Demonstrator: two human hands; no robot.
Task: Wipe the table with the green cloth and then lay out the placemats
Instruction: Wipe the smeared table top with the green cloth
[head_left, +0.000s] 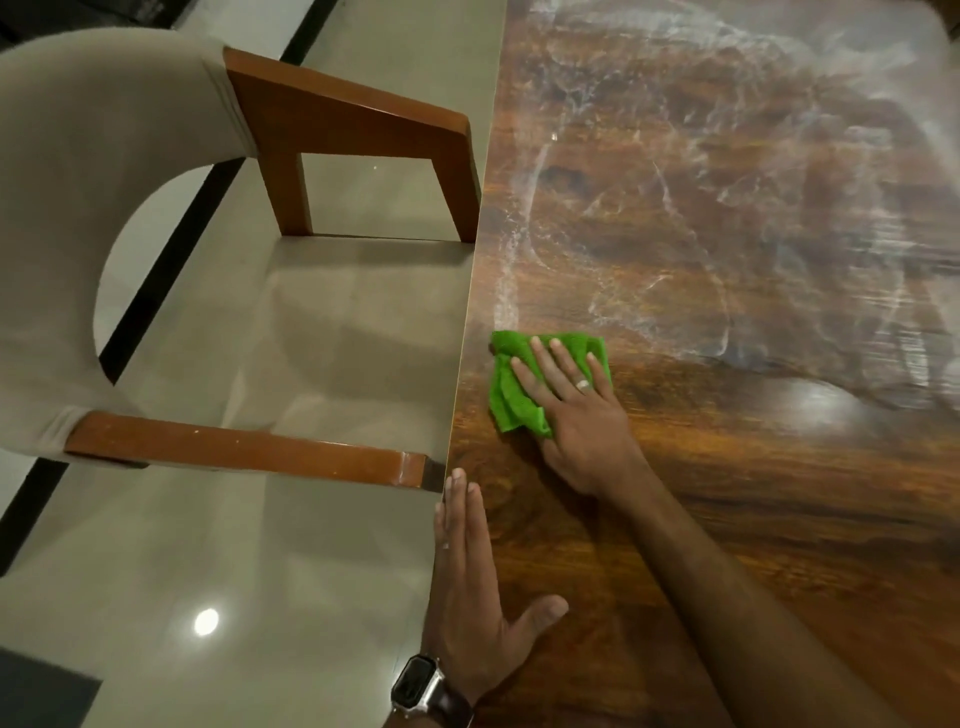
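Right hand, fingers spread, presses the green cloth onto the table; left hand lies flat, fingers together, at its left edge beside the chair.

A beige chair with wooden armrests stands on glossy floor tiles

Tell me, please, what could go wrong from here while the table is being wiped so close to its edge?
The green cloth under the right hand lies near the table edge; a stroke outward might push it off onto the floor. The left hand rests flat along that edge and could slip off. Whitish streaks cover the far surface, so smears may remain.
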